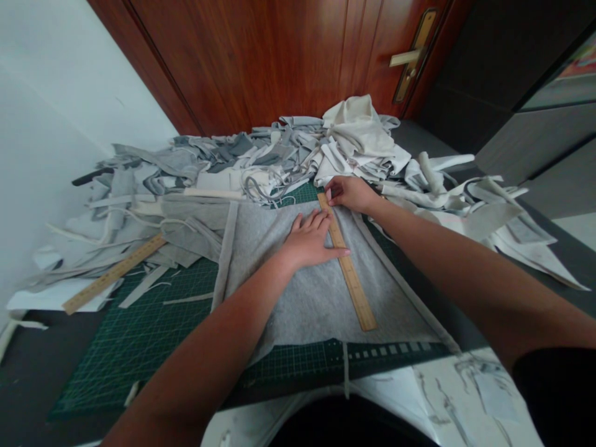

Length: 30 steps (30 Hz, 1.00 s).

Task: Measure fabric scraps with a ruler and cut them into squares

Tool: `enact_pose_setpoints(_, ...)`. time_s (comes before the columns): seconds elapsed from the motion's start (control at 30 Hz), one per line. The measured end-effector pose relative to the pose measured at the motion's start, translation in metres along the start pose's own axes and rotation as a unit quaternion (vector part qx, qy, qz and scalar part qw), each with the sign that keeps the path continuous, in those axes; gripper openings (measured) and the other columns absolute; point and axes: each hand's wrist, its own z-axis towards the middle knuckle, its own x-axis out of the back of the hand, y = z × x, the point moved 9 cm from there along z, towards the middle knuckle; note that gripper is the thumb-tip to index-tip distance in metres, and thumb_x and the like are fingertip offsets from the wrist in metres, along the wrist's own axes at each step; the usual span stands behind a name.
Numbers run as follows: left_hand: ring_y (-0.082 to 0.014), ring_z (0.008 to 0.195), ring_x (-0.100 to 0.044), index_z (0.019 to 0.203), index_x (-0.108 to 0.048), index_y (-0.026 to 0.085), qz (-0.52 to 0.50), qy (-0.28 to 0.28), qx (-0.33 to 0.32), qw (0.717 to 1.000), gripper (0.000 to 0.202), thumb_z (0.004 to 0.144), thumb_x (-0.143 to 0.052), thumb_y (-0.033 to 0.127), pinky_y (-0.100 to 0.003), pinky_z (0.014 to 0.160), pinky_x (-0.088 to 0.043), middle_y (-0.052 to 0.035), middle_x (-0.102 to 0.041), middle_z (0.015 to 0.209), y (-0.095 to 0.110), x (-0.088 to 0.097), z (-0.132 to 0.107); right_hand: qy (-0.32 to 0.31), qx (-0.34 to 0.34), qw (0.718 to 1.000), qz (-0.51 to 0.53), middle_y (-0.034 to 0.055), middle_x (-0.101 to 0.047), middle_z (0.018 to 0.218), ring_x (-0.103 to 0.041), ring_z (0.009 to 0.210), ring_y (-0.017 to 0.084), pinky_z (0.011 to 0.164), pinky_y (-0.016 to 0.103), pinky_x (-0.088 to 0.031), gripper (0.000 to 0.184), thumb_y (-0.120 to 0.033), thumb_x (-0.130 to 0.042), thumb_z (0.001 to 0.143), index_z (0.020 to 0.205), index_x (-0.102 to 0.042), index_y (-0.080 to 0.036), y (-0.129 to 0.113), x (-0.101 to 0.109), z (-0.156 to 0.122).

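Observation:
A piece of grey cloth (298, 304) lies spread on the green cutting mat (153, 329), with a wooden ruler (354, 287) running lengthwise over it. My left hand (310, 241) rests flat on the cloth, its fingers and thumb stretched out and pressing on the ruler's left edge. At the ruler's far end, my right hand (351, 194) is closed in a pinch on a small pale pink piece of chalk (328, 194), held beside the ruler's right edge. The chalk is mostly covered by my fingers.
Heaped fabric scraps (279, 149) line the back of the table and spread to both sides. A second wooden ruler (114, 273) lies at the left, partly under cloth. White paper or cloth pieces (526, 248) are at the right. Behind stands a wooden door (261, 62).

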Motion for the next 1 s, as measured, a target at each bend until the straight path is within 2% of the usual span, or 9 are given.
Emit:
enact_pose_setpoints(0.17, -0.0329, 0.159, -0.014, 0.163, -0.024, 0.01, -0.003, 0.002, -0.001, 1.0, 0.105, 0.089, -0.04, 0.083, -0.055, 0.129, -0.008, -0.0149, -0.021, 0.171, 0.0, 0.001, 0.0, 0.025, 0.004, 0.998, -0.061, 0.0007, -0.078, 0.088, -0.071, 0.084, 0.018, 0.08, 0.027, -0.053, 0.041, -0.007, -0.081, 0.067, 0.106, -0.073, -0.016, -0.002, 0.005, 0.008)
enact_pose_setpoints(0.43, -0.0317, 0.159, -0.015, 0.162, -0.024, 0.01, -0.003, 0.01, -0.001, 1.0, 0.106, 0.088, -0.04, 0.084, -0.055, 0.129, -0.008, -0.013, -0.021, 0.171, -0.001, 0.0, -0.001, 0.082, -0.004, 0.993, -0.09, 0.0041, -0.078, 0.092, -0.072, 0.085, 0.02, 0.078, 0.029, -0.052, 0.044, -0.009, -0.082, 0.069, 0.111, -0.071, -0.016, -0.009, 0.012, 0.005)
enact_pose_setpoints(0.57, -0.0321, 0.159, -0.016, 0.162, -0.025, 0.009, 0.0, 0.017, -0.002, 1.0, 0.105, 0.089, -0.04, 0.083, -0.055, 0.129, -0.009, -0.013, -0.023, 0.171, -0.001, 0.001, -0.002, 0.123, -0.001, 0.986, -0.112, 0.0081, -0.077, 0.094, -0.071, 0.087, 0.022, 0.079, 0.031, -0.051, 0.029, -0.017, -0.08, 0.077, 0.105, -0.072, -0.014, -0.021, 0.026, -0.001)
enact_pose_setpoints(0.63, -0.0327, 0.159, -0.016, 0.162, -0.025, 0.01, 0.0, 0.018, -0.002, 1.0, 0.104, 0.089, -0.04, 0.082, -0.055, 0.129, -0.009, -0.0131, -0.023, 0.171, 0.0, 0.002, -0.002, 0.139, 0.008, 0.979, -0.15, 0.0098, -0.077, 0.093, -0.07, 0.088, 0.024, 0.081, 0.033, -0.049, 0.018, -0.026, -0.075, 0.085, 0.098, -0.073, -0.014, -0.03, 0.035, -0.008)
enact_pose_setpoints(0.73, -0.0333, 0.159, -0.016, 0.162, -0.025, 0.011, -0.003, 0.015, -0.003, 1.0, 0.104, 0.089, -0.039, 0.082, -0.056, 0.129, -0.01, -0.0134, -0.023, 0.171, 0.001, 0.002, -0.001, 0.155, 0.03, 0.968, -0.193, 0.0116, -0.075, 0.093, -0.068, 0.088, 0.026, 0.083, 0.035, -0.047, 0.021, -0.036, -0.07, 0.09, 0.09, -0.073, -0.016, -0.045, 0.043, -0.024)
enact_pose_setpoints(0.8, -0.0335, 0.159, -0.016, 0.163, -0.025, 0.011, -0.003, 0.014, -0.002, 1.0, 0.104, 0.088, -0.039, 0.083, -0.057, 0.129, -0.01, -0.0133, -0.023, 0.171, 0.001, 0.002, -0.001, 0.162, 0.019, 0.968, -0.19, 0.0109, -0.075, 0.091, -0.067, 0.085, 0.024, 0.08, 0.033, -0.046, 0.023, -0.038, -0.068, 0.091, 0.09, -0.072, -0.016, -0.049, 0.043, -0.039)
enact_pose_setpoints(0.9, -0.0342, 0.159, -0.015, 0.163, -0.024, 0.012, -0.001, 0.012, 0.0, 1.0, 0.106, 0.087, -0.038, 0.085, -0.057, 0.128, -0.01, -0.0132, -0.023, 0.171, 0.0, 0.0, 0.001, 0.15, -0.032, 0.973, -0.171, 0.0074, -0.075, 0.087, -0.067, 0.079, 0.022, 0.072, 0.03, -0.045, 0.024, -0.033, -0.068, 0.089, 0.104, -0.072, -0.016, -0.047, 0.033, -0.059)
enact_pose_setpoints(1.0, -0.0345, 0.159, -0.016, 0.163, -0.023, 0.012, 0.0, 0.018, 0.0, 1.0, 0.108, 0.086, -0.038, 0.086, -0.056, 0.129, -0.01, -0.0135, -0.024, 0.17, -0.001, -0.001, 0.002, 0.123, -0.061, 0.973, -0.185, 0.0074, -0.076, 0.09, -0.069, 0.081, 0.022, 0.072, 0.029, -0.045, 0.03, -0.028, -0.067, 0.088, 0.115, -0.073, -0.016, -0.045, 0.019, -0.072)
